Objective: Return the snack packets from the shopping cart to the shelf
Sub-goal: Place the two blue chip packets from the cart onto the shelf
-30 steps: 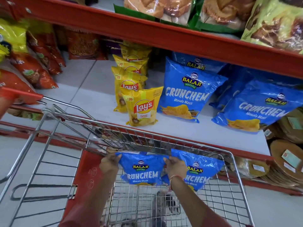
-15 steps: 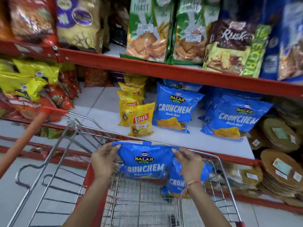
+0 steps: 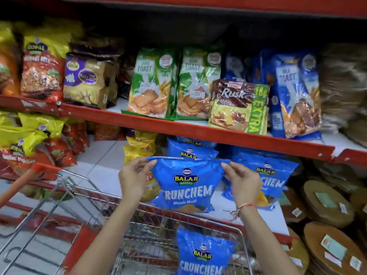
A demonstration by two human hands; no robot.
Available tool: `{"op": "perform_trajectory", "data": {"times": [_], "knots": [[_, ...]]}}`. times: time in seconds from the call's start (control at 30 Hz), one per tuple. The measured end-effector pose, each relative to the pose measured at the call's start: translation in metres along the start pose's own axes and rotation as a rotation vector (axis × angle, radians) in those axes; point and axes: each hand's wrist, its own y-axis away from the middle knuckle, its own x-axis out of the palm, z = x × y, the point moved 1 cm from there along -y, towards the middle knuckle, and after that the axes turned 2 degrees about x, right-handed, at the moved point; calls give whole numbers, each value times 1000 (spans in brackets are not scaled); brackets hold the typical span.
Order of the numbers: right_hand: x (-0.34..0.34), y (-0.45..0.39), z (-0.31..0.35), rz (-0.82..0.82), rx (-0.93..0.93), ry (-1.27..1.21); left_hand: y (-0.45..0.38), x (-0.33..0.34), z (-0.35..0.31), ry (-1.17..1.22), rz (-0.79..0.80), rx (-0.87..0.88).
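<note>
A blue Balaji Crunchem packet [image 3: 186,183] hangs upright in the air over the white shelf [image 3: 103,175], above the cart's far rim. My left hand [image 3: 133,179] pinches its top left corner and my right hand [image 3: 243,181] pinches its top right corner. A second blue Crunchem packet [image 3: 202,253] stands inside the wire shopping cart [image 3: 65,191] below my arms. On the shelf behind stand more blue Crunchem packets [image 3: 268,171] and yellow Lay's packets [image 3: 139,149], partly hidden by the held one.
A red shelf edge [image 3: 198,133] runs just above the held packet, carrying toast and Rusk bags [image 3: 238,108]. Yellow and red snack bags [image 3: 29,143] fill the left. Round brown discs [image 3: 327,203] are stacked at the right. The cart's red handle [image 3: 25,179] is at left.
Both hands have lifted the blue packet out of the cart and up to the shelf level. The view has tilted upward, showing the higher shelf. The second packet stays in the cart.
</note>
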Motion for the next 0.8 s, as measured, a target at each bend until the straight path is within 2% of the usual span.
{"op": "perform_trajectory", "data": {"times": [0.27, 0.5, 0.63, 0.73, 0.8], "knots": [[-8, -45, -41, 24, 64, 147, -12, 54, 38, -71, 20, -70], [-11, -52, -71, 20, 86, 192, -11, 61, 62, -44, 89, -103], [-20, -24, -94, -49, 54, 157, 28, 44, 72, -60, -17, -46], [-31, 19, -121, -104, 90, 228, 72, 36, 97, -68, -29, -133], [-39, 49, -139, -96, 150, 326, 95, 35, 120, -105, 19, -199]]}}
